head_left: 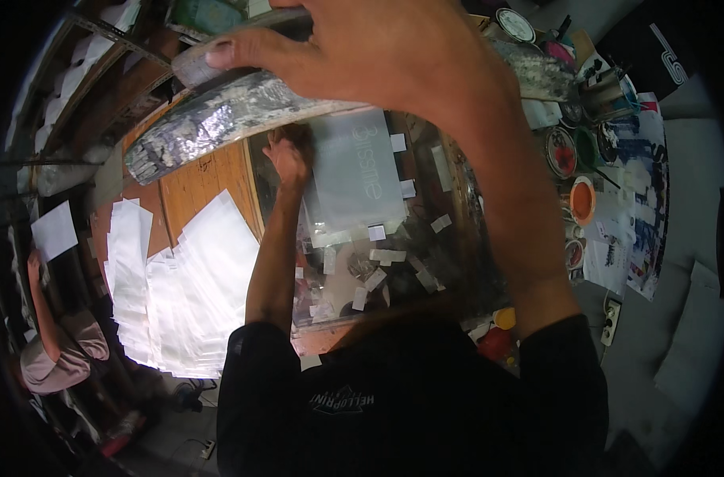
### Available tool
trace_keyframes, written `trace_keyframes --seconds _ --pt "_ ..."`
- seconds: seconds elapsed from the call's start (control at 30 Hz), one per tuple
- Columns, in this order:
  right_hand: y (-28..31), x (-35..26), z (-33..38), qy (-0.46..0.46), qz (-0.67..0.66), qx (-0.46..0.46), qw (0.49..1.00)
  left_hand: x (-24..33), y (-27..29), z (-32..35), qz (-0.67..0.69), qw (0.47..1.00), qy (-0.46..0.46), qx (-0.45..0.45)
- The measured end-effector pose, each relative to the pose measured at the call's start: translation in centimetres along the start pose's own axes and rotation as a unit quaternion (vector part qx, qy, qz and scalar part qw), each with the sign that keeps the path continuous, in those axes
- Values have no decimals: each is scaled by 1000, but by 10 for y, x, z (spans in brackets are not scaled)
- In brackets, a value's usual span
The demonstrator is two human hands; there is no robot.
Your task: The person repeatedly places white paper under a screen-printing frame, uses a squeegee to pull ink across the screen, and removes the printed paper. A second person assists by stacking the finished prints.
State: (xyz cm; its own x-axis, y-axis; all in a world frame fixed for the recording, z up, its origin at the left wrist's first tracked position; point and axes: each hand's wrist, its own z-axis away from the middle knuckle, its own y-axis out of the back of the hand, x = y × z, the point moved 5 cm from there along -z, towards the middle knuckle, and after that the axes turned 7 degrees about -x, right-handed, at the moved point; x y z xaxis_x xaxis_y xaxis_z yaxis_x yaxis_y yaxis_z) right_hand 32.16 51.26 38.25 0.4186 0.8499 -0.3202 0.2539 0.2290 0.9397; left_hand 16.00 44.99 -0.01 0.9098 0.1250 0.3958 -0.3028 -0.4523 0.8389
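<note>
My right hand (378, 56) grips the edge of a flat frame wrapped in silver tape (219, 119) and holds it tilted up, close to the camera. Below it, my left hand (289, 155) reaches out with its fingers curled on the upper left corner of a clear plastic sheet (354, 175). The sheet carries pale printed lettering and lies on a dark glossy board (433, 270). Several small white tape pieces are stuck around the sheet on that board. The raised frame hides the far part of the board.
A wide pile of clear plastic bags (187, 294) lies on the wooden table (203, 179) at my left. Open paint tins (582, 199) and stained papers crowd the right side. Another person (60, 350) stands at the far left. A power strip (611, 318) lies on the floor.
</note>
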Motion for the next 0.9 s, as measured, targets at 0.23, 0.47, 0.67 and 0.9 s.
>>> trace_keyframes --seconds 0.23,0.47,0.67,0.9 --pt "12 5 -32 -93 -48 -58 993 -38 66 21 216 956 200 19" --pt "11 -2 -32 -1 76 116 990 -215 252 147 29 886 397 236" --pt "11 -20 -22 -85 44 75 993 -67 162 276 -280 941 153 -113" --pt "3 -2 -19 -31 55 98 993 67 40 163 -50 982 90 -160"
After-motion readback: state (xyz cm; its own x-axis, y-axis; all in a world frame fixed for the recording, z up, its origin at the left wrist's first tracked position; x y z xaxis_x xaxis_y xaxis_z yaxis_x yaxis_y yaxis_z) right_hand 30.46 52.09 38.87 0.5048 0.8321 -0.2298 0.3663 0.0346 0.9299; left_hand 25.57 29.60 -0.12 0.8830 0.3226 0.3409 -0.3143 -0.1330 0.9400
